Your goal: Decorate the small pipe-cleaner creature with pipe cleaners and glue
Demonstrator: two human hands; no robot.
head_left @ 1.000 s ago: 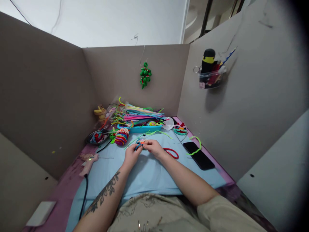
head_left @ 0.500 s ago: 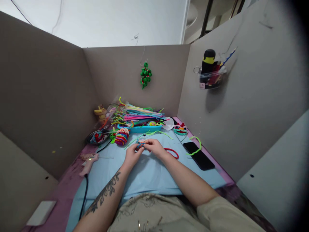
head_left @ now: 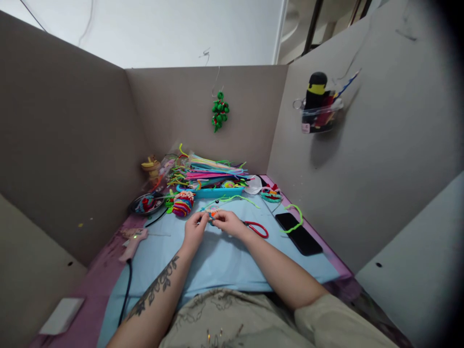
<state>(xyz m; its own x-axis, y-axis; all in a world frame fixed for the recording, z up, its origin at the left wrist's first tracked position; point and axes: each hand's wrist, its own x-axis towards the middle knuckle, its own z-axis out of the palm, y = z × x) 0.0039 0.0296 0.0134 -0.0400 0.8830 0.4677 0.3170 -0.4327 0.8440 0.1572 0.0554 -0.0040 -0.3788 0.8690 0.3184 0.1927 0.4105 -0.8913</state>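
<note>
A stretch of blue cloth (head_left: 224, 266) runs from its near edge, by the person's lap, to the wrists, leaving room on the near side of the hands. Farther left, the pink glue gun (head_left: 134, 243) lies across the cloth's left edge, while at right a dark phone (head_left: 297, 237) sits along the right edge, its long axis slanting far-left to near-right. Between them, around the middle, the left hand (head_left: 195, 230) and right hand (head_left: 231, 224) meet at a small blue and orange craft piece (head_left: 213, 212), each pinching one side of it with thumb and fingers. Its long axis seems to lie left to right, with a blue end poking out far-left; fingers cover the rest, so which way it faces cannot be told. Just right of the right hand, red handles (head_left: 267, 233) point near-right. On the far side, a striped piece (head_left: 183, 204) and the blue tray (head_left: 219, 193) limit the room; the tray's long side runs left to right before the far panel (head_left: 174, 106).
</note>
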